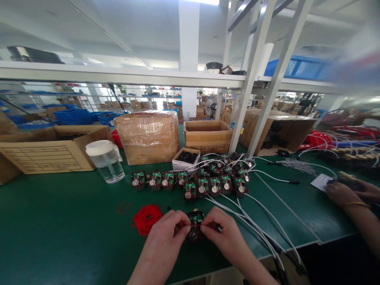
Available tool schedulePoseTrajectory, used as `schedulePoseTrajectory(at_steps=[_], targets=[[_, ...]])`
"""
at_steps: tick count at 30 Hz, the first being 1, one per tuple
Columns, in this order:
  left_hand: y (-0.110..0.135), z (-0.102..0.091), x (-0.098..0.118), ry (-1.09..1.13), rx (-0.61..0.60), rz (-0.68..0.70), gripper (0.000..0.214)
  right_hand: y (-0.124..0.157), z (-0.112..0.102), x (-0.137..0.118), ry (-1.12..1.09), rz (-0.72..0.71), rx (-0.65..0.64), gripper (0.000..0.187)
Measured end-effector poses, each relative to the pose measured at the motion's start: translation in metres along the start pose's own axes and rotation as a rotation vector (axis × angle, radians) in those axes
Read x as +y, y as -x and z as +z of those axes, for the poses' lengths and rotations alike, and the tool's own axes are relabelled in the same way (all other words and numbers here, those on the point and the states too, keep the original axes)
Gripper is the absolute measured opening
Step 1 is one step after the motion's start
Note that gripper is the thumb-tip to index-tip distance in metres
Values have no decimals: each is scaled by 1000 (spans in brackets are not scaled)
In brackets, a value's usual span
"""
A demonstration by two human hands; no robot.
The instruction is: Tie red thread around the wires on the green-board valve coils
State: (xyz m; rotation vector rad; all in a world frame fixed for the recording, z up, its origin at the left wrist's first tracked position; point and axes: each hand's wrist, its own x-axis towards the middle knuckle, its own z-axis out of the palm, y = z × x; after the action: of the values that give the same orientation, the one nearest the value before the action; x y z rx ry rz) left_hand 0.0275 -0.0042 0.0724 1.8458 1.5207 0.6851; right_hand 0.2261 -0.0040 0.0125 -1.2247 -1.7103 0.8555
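Observation:
Both of my hands pinch one small black module with a green circuit board and a round metal disc (195,226), held just above the green table mat (65,229). My left hand (169,233) grips its left side, my right hand (221,233) its right side. A bundle of red wire loops (146,217) lies just left of my left hand. Behind the held module stands a row of several like modules (190,184), some with white cables (261,225) running off to the right.
A clear jug with a white lid (105,160) stands at the left. Cardboard boxes (53,152), a wrapped carton (147,136) and a small box of black parts (186,158) line the back. A co-worker's hands (346,192) work at the right edge.

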Motion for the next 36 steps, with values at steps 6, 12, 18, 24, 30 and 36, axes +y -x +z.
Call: schedulePoseTrajectory(at_steps=[6,12,18,24,30,36], targets=[[-5,-1,-1,-16,-1,-10,13,-5,2,3,10,13,18,7],[-9,-1,-4,63,-11,-25,13,-8,4,3,27,14,25,6],[-13,2,-5,18,55,-7,14,-11,6,-2,12,30,50,5],[-13,9,-9,-48,114,66,17,-12,11,-3,62,8,93,10],[-14,15,-18,-98,138,76,16,-13,14,-4,100,0,129,12],[-15,17,-23,-106,140,95,12,-12,15,-6,86,33,132,13]])
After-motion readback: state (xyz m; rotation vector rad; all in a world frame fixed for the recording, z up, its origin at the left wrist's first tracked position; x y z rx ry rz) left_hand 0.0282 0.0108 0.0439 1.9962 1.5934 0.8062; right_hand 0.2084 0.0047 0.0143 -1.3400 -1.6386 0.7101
